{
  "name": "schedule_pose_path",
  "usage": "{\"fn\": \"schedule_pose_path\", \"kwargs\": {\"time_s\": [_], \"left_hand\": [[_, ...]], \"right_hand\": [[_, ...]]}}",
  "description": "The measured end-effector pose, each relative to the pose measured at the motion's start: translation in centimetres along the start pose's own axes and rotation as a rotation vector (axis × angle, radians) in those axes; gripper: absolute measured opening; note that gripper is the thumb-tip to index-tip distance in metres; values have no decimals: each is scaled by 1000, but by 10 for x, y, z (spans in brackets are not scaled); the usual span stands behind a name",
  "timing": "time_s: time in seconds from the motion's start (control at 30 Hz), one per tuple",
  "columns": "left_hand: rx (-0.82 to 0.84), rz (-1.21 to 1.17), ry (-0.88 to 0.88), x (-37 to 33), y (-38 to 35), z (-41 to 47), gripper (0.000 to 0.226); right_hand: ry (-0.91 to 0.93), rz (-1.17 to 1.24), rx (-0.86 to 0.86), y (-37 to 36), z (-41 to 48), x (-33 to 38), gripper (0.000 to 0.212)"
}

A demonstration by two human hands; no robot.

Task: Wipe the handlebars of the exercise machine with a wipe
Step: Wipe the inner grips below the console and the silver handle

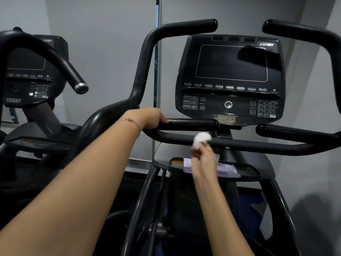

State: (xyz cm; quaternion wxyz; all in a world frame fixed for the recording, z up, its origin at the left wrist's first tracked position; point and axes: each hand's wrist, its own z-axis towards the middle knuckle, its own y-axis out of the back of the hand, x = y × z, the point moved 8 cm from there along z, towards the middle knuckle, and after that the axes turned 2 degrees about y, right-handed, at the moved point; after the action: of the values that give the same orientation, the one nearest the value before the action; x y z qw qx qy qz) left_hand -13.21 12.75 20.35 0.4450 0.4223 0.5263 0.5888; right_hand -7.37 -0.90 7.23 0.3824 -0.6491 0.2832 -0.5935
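Observation:
The exercise machine has black handlebars: a tall left bar [147, 58] curving up, a short inner left grip [193, 124], a low cross bar [258, 145] and right-side bars [302, 32]. My left hand [149, 118] grips the inner left handlebar where it meets the tall bar. My right hand [203, 156], blurred by motion, holds a crumpled white wipe [201, 138] right at the low cross bar, below the console. Whether the wipe touches the bar I cannot tell.
The console [230, 78] with a dark screen and buttons stands behind the bars. A purple pack of wipes [227, 170] lies on the tray [164, 154] under the cross bar. A second machine [33, 74] stands at the left. Grey wall behind.

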Motion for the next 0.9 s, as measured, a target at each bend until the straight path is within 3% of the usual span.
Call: {"fn": "schedule_pose_path", "kwargs": {"time_s": [0.1,0.17,0.3,0.4,0.53,0.67,0.73,0.9], "left_hand": [[-136,-156,74,0,-6,2,47],[-231,-238,137,4,-18,0,56],[-420,-175,173,10,-48,-16,74],[-492,-118,162,14,-59,-13,79],[-557,-236,133,20,-67,-7,78],[-566,-318,125,19,-68,-8,80],[-575,-312,128,18,-65,-8,80],[-594,-263,111,23,-68,-7,80]], "right_hand": [[728,-711,17,-7,-25,84,32],[963,-1127,144,-38,-26,94,36],[856,-1579,143,-58,-4,73,32],[1001,-1860,172,-88,-17,48,43],[1123,-2000,320,-113,-29,21,37],[1056,-2030,204,-91,-19,53,43],[1008,-2060,124,-96,-14,62,36],[1114,-2182,483,-138,-28,5,33]]}}
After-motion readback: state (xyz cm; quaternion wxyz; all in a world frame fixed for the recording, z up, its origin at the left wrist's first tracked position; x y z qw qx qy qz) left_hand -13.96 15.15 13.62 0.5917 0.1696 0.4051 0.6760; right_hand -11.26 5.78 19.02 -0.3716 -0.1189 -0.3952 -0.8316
